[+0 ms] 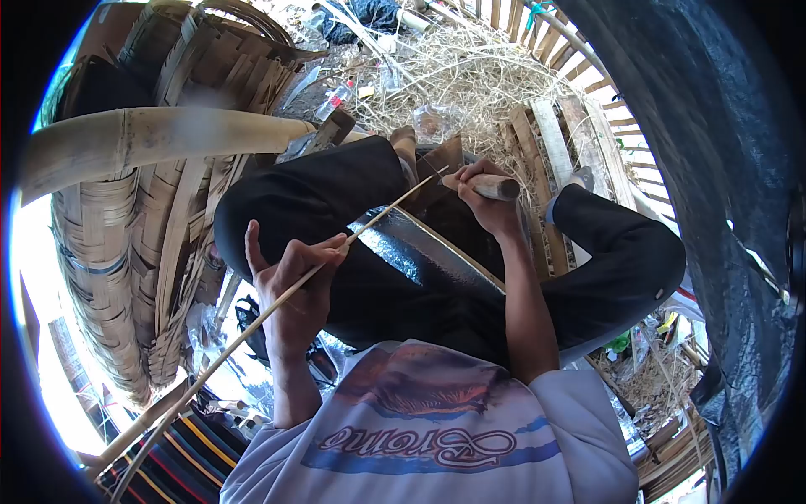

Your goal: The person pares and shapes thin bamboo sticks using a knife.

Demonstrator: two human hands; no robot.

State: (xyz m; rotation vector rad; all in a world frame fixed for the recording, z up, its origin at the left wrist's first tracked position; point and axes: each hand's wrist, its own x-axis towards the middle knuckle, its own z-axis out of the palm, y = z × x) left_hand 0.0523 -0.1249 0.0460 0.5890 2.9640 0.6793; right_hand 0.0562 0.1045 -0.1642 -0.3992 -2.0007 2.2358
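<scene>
My left hand (298,277) is closed around a long, thin bamboo strip (228,351), with one finger raised. The strip slants from the lower left across my lap, and its far tip ends close to my right hand (489,208). That hand is wrapped around the thick wooden handle (499,187) of a tool that looks like a knife. A dark, brownish shape that may be its blade lies beyond the fingers, but I cannot make it out clearly. A shiny silver sheet (395,244) rests across my lap, below the strip.
A thick bamboo pole (168,139) runs along the left, above tall woven bamboo baskets (105,218). Straw (470,71) and a plastic bottle (336,99) litter the ground ahead. Wooden slats (537,193) lie near my right foot. A dark tarp (697,126) hangs at the right.
</scene>
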